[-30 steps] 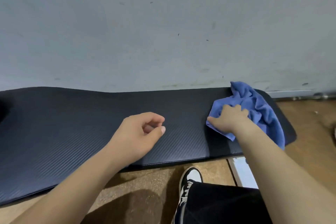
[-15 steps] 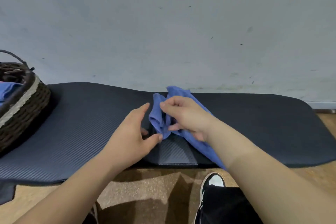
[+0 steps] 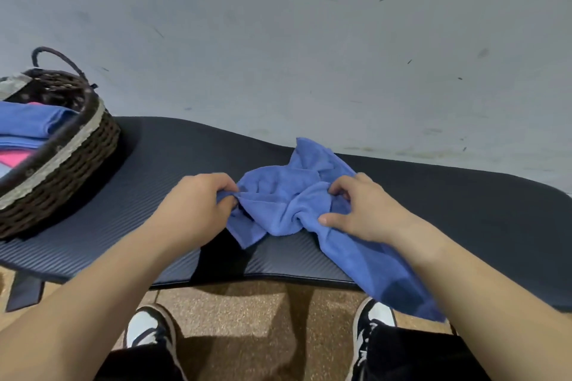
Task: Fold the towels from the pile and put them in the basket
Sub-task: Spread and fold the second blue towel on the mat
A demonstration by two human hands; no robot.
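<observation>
A crumpled blue towel (image 3: 288, 204) lies in the middle of the black foam mat (image 3: 173, 164), one end hanging over the mat's front edge at the right. My left hand (image 3: 198, 207) pinches the towel's left edge between thumb and fingers. My right hand (image 3: 362, 207) grips a bunched fold on the towel's right side, fingers curled into the cloth. A dark woven basket (image 3: 71, 155) with a pale band and a handle stands on the mat at the far left. Folded blue and pink towels (image 3: 28, 127) lie inside it.
A grey wall (image 3: 278, 40) rises directly behind the mat. My two black-and-white shoes (image 3: 151, 331) and dark trouser legs stand on the brown floor (image 3: 247, 312) in front of the mat. Bare mat stretches right of the towel.
My right hand dragged the towel from the mat's right end to the middle. My left hand, which held nothing, now pinches the towel's left edge. The view swung left and the basket came into sight.
</observation>
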